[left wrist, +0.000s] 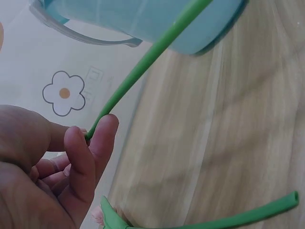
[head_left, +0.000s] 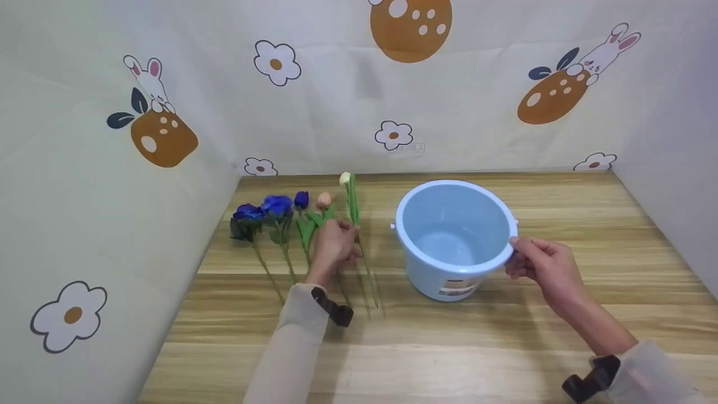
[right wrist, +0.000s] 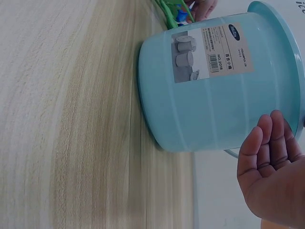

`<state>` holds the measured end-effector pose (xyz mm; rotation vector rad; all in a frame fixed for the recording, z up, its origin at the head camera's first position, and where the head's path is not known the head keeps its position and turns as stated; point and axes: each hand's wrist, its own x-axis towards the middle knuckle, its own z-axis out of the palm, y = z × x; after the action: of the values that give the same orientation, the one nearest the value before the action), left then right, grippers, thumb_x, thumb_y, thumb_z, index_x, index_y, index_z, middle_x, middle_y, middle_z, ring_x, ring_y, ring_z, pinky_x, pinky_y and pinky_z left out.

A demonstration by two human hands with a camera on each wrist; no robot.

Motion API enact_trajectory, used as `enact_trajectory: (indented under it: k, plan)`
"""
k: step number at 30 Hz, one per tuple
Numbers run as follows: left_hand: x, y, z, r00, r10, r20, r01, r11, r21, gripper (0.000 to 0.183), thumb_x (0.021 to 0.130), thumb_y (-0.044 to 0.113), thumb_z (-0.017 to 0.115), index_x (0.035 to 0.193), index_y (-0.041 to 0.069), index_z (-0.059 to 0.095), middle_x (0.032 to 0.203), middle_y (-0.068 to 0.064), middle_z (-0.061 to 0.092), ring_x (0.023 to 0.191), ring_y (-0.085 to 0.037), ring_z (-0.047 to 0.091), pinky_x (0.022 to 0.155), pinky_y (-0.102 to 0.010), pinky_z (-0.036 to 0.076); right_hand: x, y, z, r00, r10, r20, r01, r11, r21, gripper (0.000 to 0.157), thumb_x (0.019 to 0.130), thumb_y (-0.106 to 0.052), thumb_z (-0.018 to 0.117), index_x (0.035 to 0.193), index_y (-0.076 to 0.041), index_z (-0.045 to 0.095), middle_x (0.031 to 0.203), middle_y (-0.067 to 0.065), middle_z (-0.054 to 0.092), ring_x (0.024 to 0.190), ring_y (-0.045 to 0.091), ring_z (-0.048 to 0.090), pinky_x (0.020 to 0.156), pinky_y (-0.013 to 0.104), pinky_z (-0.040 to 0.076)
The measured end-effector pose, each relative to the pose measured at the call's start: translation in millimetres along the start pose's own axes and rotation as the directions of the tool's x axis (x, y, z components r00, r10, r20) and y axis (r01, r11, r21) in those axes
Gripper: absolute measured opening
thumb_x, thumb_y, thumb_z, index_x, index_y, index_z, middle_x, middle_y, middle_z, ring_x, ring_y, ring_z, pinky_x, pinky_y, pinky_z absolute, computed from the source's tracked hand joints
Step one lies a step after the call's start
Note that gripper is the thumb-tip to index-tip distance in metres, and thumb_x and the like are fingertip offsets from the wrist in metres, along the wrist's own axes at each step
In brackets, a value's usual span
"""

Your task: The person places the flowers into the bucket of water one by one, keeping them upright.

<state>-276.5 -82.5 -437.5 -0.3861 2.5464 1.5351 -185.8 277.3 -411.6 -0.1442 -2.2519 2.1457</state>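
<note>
Presently the left hand (head_left: 335, 244) pinches the white tulip (head_left: 353, 205) by its green stem (left wrist: 155, 51), between thumb and fingertips, just below the leaves. The bloom lies beyond that hand; the lower stem trails back to its right, apparently raised a little off the tabletop (head_left: 449, 353), judging by the shadows.

Handling estimate, tulip: very light; stem probably plastic, stiff enough to stay straight from one hold yet likely to flex at its far end. Surface looks smooth, so it could roll in a fingertip pinch. Best hold: bare stem below the leaves, as now. Bloom and leaves look softer; avoid squeezing there.

The right hand (head_left: 547, 269) grips the blue bucket (head_left: 429, 278) at its rim (head_left: 455, 268), thumb at the edge and fingers curled against the outer wall. The bucket stands upright on the tabletop, immediately left of this hand and to the right of the left hand. Handling estimate: thin moulded plastic, light for its bulk, nothing seen inside; glossy wall, likely slippery under a flat palm. The rolled rim gives the surer hold (the label (right wrist: 212, 50), on the near side, offers none). A one-sided pull might tip or slide it.

Left of the left hand, on the tabletop: peach tulip (head_left: 324, 200), just beside; blue tulip (head_left: 302, 200), next out; two blue roses (head_left: 277, 206), farthest. Rose petals look fabric-like; presumably best lifted by their stems also.
</note>
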Motion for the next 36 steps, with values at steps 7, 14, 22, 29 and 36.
enact_trajectory:
  k: [7, 14, 22, 29, 36]
  plan:
    - [-2.2, 3.8, -3.1, 0.999, 0.048, -0.024, -0.049, 0.998, -0.043, 0.017, 0.106, 0.017, 0.061, 0.111, 0.003, 0.070, 0.093, -0.011, 0.077, 0.055, -0.014, 0.069, 0.061, -0.038, 0.063, 0, 0, -0.1, 1.000, 0.005, 0.006, -0.005, 1.000, -0.003, 0.035, 0.107, -0.015, 0.061, 0.076, -0.004, 0.070, 0.071, 0.001, 0.072, 0.066, 0.011, 0.069, 0.066, 0.026, 0.062]
    - [-2.2, 6.0, -5.2, 0.998, 0.069, 0.003, -0.069, 0.992, -0.107, 0.019, 0.107, 0.016, 0.061, 0.115, 0.001, 0.069, 0.097, -0.013, 0.075, 0.055, -0.013, 0.069, 0.049, -0.025, 0.055, 0, 0, 0.1, 1.000, 0.013, 0.004, -0.013, 1.000, 0.019, 0.035, 0.107, -0.015, 0.061, 0.075, -0.003, 0.069, 0.071, 0.002, 0.072, 0.065, 0.012, 0.068, 0.065, 0.026, 0.062]
    - [-5.2, 12.8, -8.3, 0.998, 0.066, 0.000, -0.065, 0.989, -0.135, 0.018, 0.106, 0.015, 0.061, 0.116, 0.000, 0.067, 0.096, -0.010, 0.074, 0.055, -0.012, 0.067, 0.049, -0.023, 0.054, 0, 1, -0.2, 1.000, 0.018, 0.010, -0.018, 1.000, 0.021, 0.034, 0.107, -0.015, 0.062, 0.075, -0.006, 0.070, 0.072, 0.002, 0.072, 0.066, 0.012, 0.068, 0.065, 0.026, 0.062]
    - [-7.7, 17.3, -10.5, 0.996, 0.090, -0.002, -0.090, 0.987, -0.136, 0.022, 0.106, 0.017, 0.062, 0.118, 0.000, 0.067, 0.101, -0.013, 0.076, 0.057, -0.013, 0.069, 0.051, -0.023, 0.057, 0, 1, -0.3, 1.000, 0.014, 0.009, -0.014, 1.000, 0.015, 0.034, 0.107, -0.015, 0.061, 0.076, -0.006, 0.071, 0.073, 0.002, 0.072, 0.067, 0.012, 0.068, 0.066, 0.026, 0.062]
    - [-10.6, 20.6, -11.9, 0.993, 0.121, -0.006, -0.120, 0.974, -0.191, 0.016, 0.105, 0.013, 0.061, 0.112, -0.001, 0.067, 0.102, -0.019, 0.075, 0.056, -0.013, 0.067, 0.052, -0.024, 0.058, 0, 2, 0.2, 1.000, 0.013, 0.007, -0.014, 1.000, 0.021, 0.035, 0.107, -0.015, 0.061, 0.076, -0.003, 0.070, 0.073, 0.002, 0.072, 0.067, 0.013, 0.068, 0.066, 0.027, 0.062]
